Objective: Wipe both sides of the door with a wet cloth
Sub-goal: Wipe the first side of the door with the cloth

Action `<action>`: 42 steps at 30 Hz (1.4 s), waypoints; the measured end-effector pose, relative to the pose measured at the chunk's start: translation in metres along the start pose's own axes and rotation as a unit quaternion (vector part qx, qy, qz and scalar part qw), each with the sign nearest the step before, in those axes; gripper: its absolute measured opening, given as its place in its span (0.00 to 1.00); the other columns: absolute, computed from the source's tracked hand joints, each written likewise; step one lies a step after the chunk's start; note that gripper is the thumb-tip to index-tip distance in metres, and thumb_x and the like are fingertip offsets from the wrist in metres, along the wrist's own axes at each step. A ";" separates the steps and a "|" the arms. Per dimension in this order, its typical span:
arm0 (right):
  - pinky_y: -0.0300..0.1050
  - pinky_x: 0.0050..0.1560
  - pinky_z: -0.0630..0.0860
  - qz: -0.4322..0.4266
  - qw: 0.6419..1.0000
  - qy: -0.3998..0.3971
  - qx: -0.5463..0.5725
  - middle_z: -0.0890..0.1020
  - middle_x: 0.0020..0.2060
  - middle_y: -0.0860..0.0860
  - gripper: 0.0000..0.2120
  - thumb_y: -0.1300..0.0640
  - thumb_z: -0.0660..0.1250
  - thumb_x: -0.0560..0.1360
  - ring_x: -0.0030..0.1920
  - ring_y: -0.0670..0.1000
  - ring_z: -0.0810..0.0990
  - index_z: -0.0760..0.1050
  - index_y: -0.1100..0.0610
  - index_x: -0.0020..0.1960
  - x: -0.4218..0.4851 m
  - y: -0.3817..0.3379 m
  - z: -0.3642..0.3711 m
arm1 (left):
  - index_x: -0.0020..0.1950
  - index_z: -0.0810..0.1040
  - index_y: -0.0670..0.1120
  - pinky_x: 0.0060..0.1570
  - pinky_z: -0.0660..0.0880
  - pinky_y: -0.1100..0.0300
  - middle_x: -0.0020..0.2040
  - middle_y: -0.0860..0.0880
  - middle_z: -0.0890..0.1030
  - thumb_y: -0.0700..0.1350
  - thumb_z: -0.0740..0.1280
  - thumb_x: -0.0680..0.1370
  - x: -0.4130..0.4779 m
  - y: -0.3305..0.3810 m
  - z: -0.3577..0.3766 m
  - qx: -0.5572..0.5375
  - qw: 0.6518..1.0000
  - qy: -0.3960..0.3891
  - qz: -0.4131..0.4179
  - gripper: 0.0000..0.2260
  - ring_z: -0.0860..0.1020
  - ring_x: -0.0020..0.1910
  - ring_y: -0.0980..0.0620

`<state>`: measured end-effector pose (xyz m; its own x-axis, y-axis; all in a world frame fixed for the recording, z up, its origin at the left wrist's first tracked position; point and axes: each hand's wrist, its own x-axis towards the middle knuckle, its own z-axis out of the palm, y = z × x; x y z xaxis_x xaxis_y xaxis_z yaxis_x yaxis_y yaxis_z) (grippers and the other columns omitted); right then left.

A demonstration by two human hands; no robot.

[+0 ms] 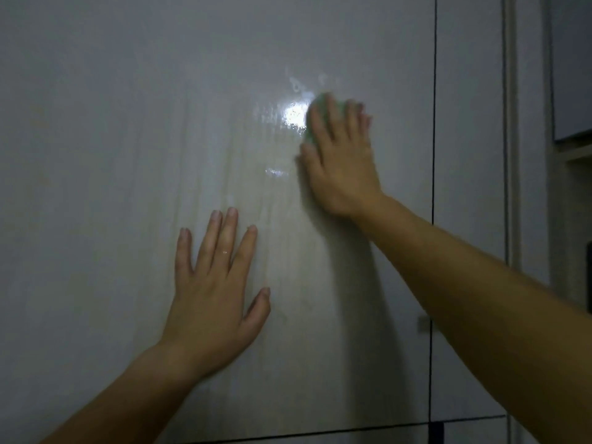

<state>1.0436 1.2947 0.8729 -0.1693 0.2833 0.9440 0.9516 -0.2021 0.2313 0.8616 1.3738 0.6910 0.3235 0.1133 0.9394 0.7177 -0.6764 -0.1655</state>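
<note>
the left hand (209, 293) lies flat on the door (96, 139), fingers (230, 229) spread. higher up, the right hand (339, 161) presses the green cloth (315, 107) under straight fingers. wet streaks mark only the middle; the rest and the other side probably remain.

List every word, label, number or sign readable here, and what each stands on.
There are none.
The door, the green cloth under the right hand and the left hand bear no writing.
The small dark thing at the right edge is too cut off to read.
</note>
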 end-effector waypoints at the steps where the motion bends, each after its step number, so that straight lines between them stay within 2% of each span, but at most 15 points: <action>1: 0.55 0.79 0.31 -0.079 0.997 -0.010 -0.025 0.46 0.83 0.54 0.30 0.43 0.46 0.85 0.82 0.61 0.37 0.45 0.53 0.84 -0.014 -0.011 0.007 | 0.84 0.55 0.45 0.79 0.44 0.35 0.85 0.42 0.48 0.60 0.54 0.79 0.000 -0.001 -0.002 -0.005 1.000 -0.005 0.000 0.36 0.45 0.84 0.43; 4: 0.54 0.81 0.34 -0.224 0.970 -0.048 -0.076 0.48 0.84 0.53 0.29 0.44 0.49 0.86 0.81 0.55 0.37 0.47 0.51 0.84 -0.024 0.000 0.005 | 0.84 0.53 0.47 0.79 0.42 0.38 0.85 0.44 0.46 0.61 0.52 0.80 -0.001 -0.004 -0.006 -0.022 1.000 -0.020 0.005 0.35 0.43 0.84 0.46; 9: 0.54 0.78 0.32 -0.006 1.000 -0.011 -0.023 0.46 0.83 0.55 0.29 0.46 0.46 0.85 0.82 0.63 0.40 0.46 0.54 0.84 0.020 0.005 -0.011 | 0.84 0.52 0.49 0.79 0.45 0.41 0.85 0.46 0.46 0.61 0.52 0.80 -0.001 -0.012 -0.015 -0.017 0.999 -0.038 0.017 0.34 0.44 0.84 0.48; 12: 0.60 0.81 0.37 -0.187 0.980 -0.030 -0.059 0.51 0.83 0.56 0.30 0.45 0.46 0.85 0.82 0.65 0.43 0.50 0.55 0.83 -0.016 -0.026 0.008 | 0.83 0.58 0.47 0.78 0.49 0.40 0.84 0.42 0.51 0.61 0.54 0.78 0.004 -0.027 -0.024 0.017 1.000 -0.024 0.005 0.35 0.51 0.83 0.44; 15: 0.58 0.82 0.39 -0.286 0.952 -0.061 -0.095 0.48 0.84 0.53 0.29 0.44 0.47 0.86 0.83 0.60 0.41 0.46 0.51 0.84 -0.022 -0.014 0.004 | 0.84 0.53 0.47 0.78 0.41 0.37 0.85 0.41 0.46 0.64 0.51 0.78 0.013 -0.050 -0.033 0.046 0.997 -0.026 -0.049 0.38 0.43 0.83 0.40; 20: 0.54 0.81 0.34 -0.049 0.998 -0.022 0.013 0.47 0.84 0.53 0.29 0.51 0.49 0.86 0.82 0.60 0.40 0.45 0.55 0.84 0.022 -0.018 -0.010 | 0.84 0.44 0.53 0.76 0.39 0.32 0.84 0.45 0.39 0.67 0.47 0.78 0.015 -0.069 -0.031 0.042 0.997 -0.049 -0.045 0.38 0.37 0.83 0.43; 23: 0.53 0.80 0.32 -0.137 0.990 -0.028 0.004 0.49 0.83 0.54 0.31 0.47 0.48 0.84 0.82 0.59 0.39 0.47 0.55 0.84 -0.003 -0.056 0.007 | 0.84 0.44 0.54 0.76 0.37 0.33 0.84 0.46 0.39 0.67 0.48 0.79 0.015 -0.069 -0.032 0.036 0.997 -0.051 -0.039 0.37 0.37 0.83 0.43; 26: 0.55 0.81 0.36 -0.248 0.966 -0.057 -0.054 0.47 0.83 0.52 0.32 0.41 0.44 0.84 0.82 0.57 0.39 0.46 0.53 0.84 -0.015 -0.059 0.012 | 0.83 0.37 0.56 0.76 0.32 0.36 0.83 0.48 0.31 0.68 0.45 0.78 0.014 -0.072 -0.034 0.040 0.997 -0.058 -0.037 0.37 0.31 0.81 0.46; 28: 0.53 0.80 0.34 -0.202 0.977 -0.031 -0.068 0.47 0.84 0.52 0.31 0.42 0.44 0.85 0.83 0.58 0.40 0.45 0.52 0.84 0.009 -0.046 0.010 | 0.82 0.33 0.57 0.76 0.31 0.36 0.81 0.50 0.28 0.68 0.43 0.78 0.014 -0.073 -0.034 0.039 0.997 -0.061 -0.039 0.37 0.28 0.80 0.47; 31: 0.52 0.78 0.32 -0.046 0.999 -0.002 -0.011 0.47 0.84 0.54 0.30 0.44 0.45 0.86 0.82 0.61 0.40 0.43 0.55 0.84 0.038 -0.051 0.004 | 0.81 0.31 0.57 0.76 0.30 0.37 0.81 0.50 0.27 0.69 0.42 0.77 0.014 -0.072 -0.035 0.039 0.996 -0.063 -0.046 0.37 0.26 0.79 0.48; 32: 0.54 0.79 0.33 -0.056 0.998 0.004 -0.012 0.48 0.83 0.55 0.31 0.45 0.45 0.85 0.82 0.62 0.41 0.45 0.56 0.84 0.035 -0.062 0.006 | 0.82 0.32 0.57 0.76 0.30 0.37 0.81 0.50 0.27 0.69 0.42 0.77 0.014 -0.072 -0.036 0.038 0.996 -0.063 -0.048 0.37 0.26 0.79 0.48; 34: 0.60 0.81 0.38 -0.185 0.982 -0.020 -0.033 0.52 0.83 0.56 0.31 0.45 0.45 0.84 0.82 0.64 0.44 0.50 0.57 0.84 0.010 -0.082 0.018 | 0.82 0.33 0.57 0.76 0.30 0.38 0.81 0.50 0.28 0.68 0.43 0.77 0.014 -0.072 -0.038 0.031 0.996 -0.065 -0.049 0.37 0.27 0.79 0.48; 37: 0.56 0.82 0.38 -0.319 0.941 -0.068 -0.086 0.48 0.83 0.52 0.29 0.44 0.45 0.86 0.83 0.59 0.41 0.46 0.53 0.84 -0.012 -0.067 0.019 | 0.82 0.32 0.57 0.76 0.29 0.38 0.80 0.51 0.26 0.69 0.42 0.77 0.014 -0.073 -0.039 0.034 0.996 -0.071 -0.046 0.37 0.26 0.79 0.49; 39: 0.54 0.81 0.35 -0.246 0.963 -0.051 -0.093 0.45 0.83 0.52 0.30 0.44 0.45 0.86 0.82 0.58 0.38 0.41 0.50 0.84 -0.002 -0.046 0.014 | 0.82 0.33 0.57 0.76 0.29 0.39 0.80 0.51 0.26 0.68 0.42 0.77 0.014 -0.073 -0.039 0.032 0.996 -0.071 -0.045 0.37 0.26 0.79 0.49; 42: 0.55 0.81 0.36 -0.028 0.999 -0.009 -0.012 0.45 0.84 0.53 0.31 0.44 0.44 0.85 0.82 0.59 0.38 0.40 0.52 0.83 -0.009 -0.032 0.009 | 0.82 0.33 0.56 0.76 0.30 0.38 0.81 0.50 0.27 0.68 0.42 0.78 0.012 -0.073 -0.037 0.040 0.996 -0.064 -0.044 0.37 0.27 0.79 0.48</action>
<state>1.0167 1.3069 0.8554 -0.2170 0.3112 0.9252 0.9342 -0.2086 0.2893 0.7902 1.3977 0.7254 0.3292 0.2652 0.9062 0.7915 -0.6008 -0.1117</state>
